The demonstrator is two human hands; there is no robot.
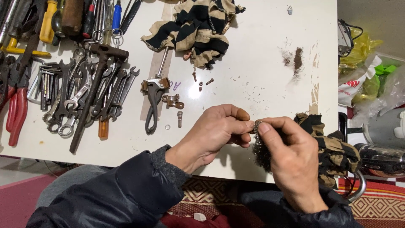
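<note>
Both hands meet over the near edge of the white desk [261, 50], at about 5 o'clock in the view. The left hand [213, 134] pinches a small metal part [255, 125] between thumb and fingertips, fingers curled tight around it, and the right hand [291, 160] presses its thumb and forefinger onto the same part from the 3 o'clock side while clutching a wad of dark steel wool [261, 153] in its palm; the wool touches the part from below. The part is too small to tell what kind it is. Just behind the right hand, at 3 o'clock, lies a striped black-and-tan rag [333, 147] hanging over the desk's edge. A second striped rag [198, 29] sits bunched at 12 o'clock. Between that rag and the hands, near the middle of the desk, rest a rusty lever assembly [154, 99], a small rusty bracket [173, 101] just beside it, a bolt [180, 119] and a few loose screws [202, 83]. At 9 to 10 o'clock a heap of spanners [80, 95] spreads out, crossed by a rusty hammer [95, 90], with red-handled pliers [16, 112] at the far edge. A smear of dark dust [297, 59] marks the desk at 1 o'clock.
</note>
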